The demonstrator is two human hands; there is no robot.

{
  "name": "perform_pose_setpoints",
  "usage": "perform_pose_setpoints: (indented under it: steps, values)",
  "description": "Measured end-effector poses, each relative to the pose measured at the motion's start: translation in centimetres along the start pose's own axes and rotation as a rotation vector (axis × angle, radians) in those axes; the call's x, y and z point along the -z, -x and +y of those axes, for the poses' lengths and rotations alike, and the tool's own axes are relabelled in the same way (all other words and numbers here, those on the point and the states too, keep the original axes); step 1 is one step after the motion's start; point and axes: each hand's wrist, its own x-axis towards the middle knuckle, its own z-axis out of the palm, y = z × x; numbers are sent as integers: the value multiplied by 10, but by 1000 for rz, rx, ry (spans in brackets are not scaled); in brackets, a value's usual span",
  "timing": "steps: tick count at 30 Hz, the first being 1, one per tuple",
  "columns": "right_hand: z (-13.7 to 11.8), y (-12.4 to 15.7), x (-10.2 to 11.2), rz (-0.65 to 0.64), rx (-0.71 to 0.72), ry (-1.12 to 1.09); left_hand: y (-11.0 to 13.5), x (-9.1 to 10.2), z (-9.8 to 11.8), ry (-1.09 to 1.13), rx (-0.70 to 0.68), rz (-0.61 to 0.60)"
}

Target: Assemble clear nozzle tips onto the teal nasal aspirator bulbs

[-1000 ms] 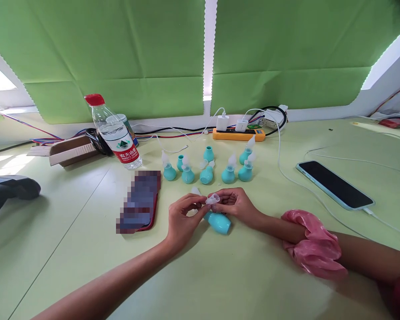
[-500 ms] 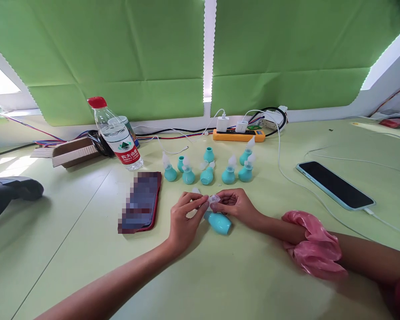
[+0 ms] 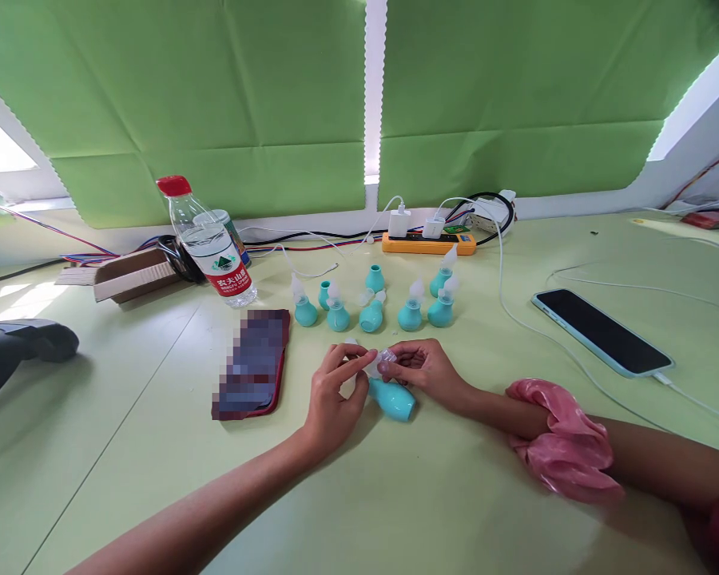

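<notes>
My right hand (image 3: 423, 367) pinches a small clear plastic piece (image 3: 387, 356) between thumb and fingertips. Reaching in from the other side, my left hand (image 3: 339, 391) has its index fingertip against the translucent part, its thumb lower and apart. Just below the fingers a turquoise bulb (image 3: 394, 401) lies on its side on the table. Part of a whitish tip (image 3: 351, 342) shows behind my left hand. Farther back stand several turquoise bulbs with clear pointed tips, such as this bulb (image 3: 411, 315). An open-necked bulb (image 3: 375, 278) stands behind them, and another bulb (image 3: 371, 316) leans over.
Left of my hands lies a phone in a red case (image 3: 255, 363). A red-capped water bottle (image 3: 216, 247) and an open cardboard box (image 3: 135, 275) stand behind it. An orange power strip (image 3: 428, 242) sits at the back. To the right, a charging phone (image 3: 602, 331) trails a white cable.
My left thumb has dropped away from the clear piece, while the index fingertip stays at it. My right hand stays almost still, and the bulbs have not moved.
</notes>
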Motion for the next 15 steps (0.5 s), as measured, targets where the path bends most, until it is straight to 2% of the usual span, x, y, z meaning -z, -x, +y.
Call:
perform_pose_setpoints:
  steps: [9, 12, 15]
  values:
    - [7, -2, 1, 10, 78, 43, -1, 3, 3, 113, 58, -32]
    - [7, 0, 1, 12, 114, 92, -1, 3, 2, 240, 142, -45]
    - [6, 3, 1, -19, 221, 228, 0, 3, 1, 393, 266, -47]
